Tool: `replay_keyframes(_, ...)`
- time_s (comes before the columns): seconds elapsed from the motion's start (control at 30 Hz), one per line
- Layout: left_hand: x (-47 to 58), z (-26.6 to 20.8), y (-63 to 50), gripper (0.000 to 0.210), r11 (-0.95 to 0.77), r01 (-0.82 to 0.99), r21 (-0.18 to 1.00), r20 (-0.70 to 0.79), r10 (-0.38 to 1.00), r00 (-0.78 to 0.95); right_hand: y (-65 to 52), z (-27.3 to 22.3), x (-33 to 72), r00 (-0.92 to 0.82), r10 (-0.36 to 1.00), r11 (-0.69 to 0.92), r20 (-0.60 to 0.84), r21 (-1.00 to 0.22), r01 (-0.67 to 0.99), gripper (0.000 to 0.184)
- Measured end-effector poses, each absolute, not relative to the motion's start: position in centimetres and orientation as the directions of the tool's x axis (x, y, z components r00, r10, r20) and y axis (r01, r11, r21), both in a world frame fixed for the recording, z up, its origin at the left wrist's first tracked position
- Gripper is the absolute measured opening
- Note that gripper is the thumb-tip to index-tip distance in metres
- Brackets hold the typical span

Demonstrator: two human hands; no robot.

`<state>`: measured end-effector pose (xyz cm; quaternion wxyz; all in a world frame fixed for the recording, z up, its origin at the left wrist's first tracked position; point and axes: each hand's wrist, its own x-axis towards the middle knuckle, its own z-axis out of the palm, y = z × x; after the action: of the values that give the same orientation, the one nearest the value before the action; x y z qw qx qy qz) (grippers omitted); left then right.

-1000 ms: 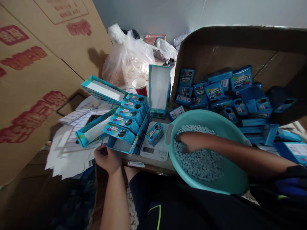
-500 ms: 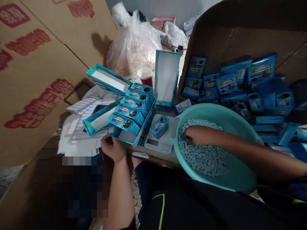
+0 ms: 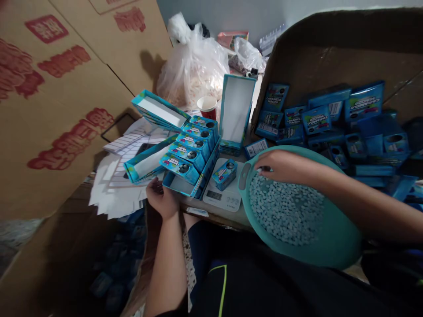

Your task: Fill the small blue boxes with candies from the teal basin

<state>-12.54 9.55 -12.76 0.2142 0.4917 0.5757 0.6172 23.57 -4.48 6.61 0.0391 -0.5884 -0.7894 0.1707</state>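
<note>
With the scale as your clock's centre, a large brown carton with red print walls off ten o'clock, and loose papers spread toward nine, an open blue tray lying over part of them. Your left hand is at nine, fingers loosely curled at the near corner of the display tray; you cannot tell whether they grip it. That tray holds five blue boxes in a row. A knotted plastic bag and a red cup stand behind, between eleven and twelve. The scale sits on the tabletop, carrying one small blue box. An upright tray rises at twelve, close behind it. At three, the teal tub crowds the scale, its handle just beside it. Your right hand, at two, bends its fingers nearly together above the candies; any hold is too small to tell. Your right forearm covers part of the tub. Farther out at two, an open carton holds heaped blue packs.
</note>
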Motion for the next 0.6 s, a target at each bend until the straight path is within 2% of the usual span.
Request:
replay_keyframes(0.2,-12.5,-12.7,9.4,0.047,-0.223,0.295,0.929,0.338,0.835,-0.435,-0.3,9.6,21.0,-0.419,0.906,0.376,-0.061,-0.337,0.863,0.022)
replay_keyframes(0.47,-12.7,-13.2,9.6,0.051,-0.207,0.279,0.938,0.313,0.853,-0.419,1.5,9.4,17.9,-0.544,0.821,0.507,-0.171,-0.217,0.834,0.024)
replay_keyframes(0.6,-12.8,-13.3,9.7,0.050,-0.217,0.277,0.936,0.319,0.857,-0.405,1.2,9.2,17.9,-0.574,0.800,0.547,-0.177,-0.180,0.818,0.022)
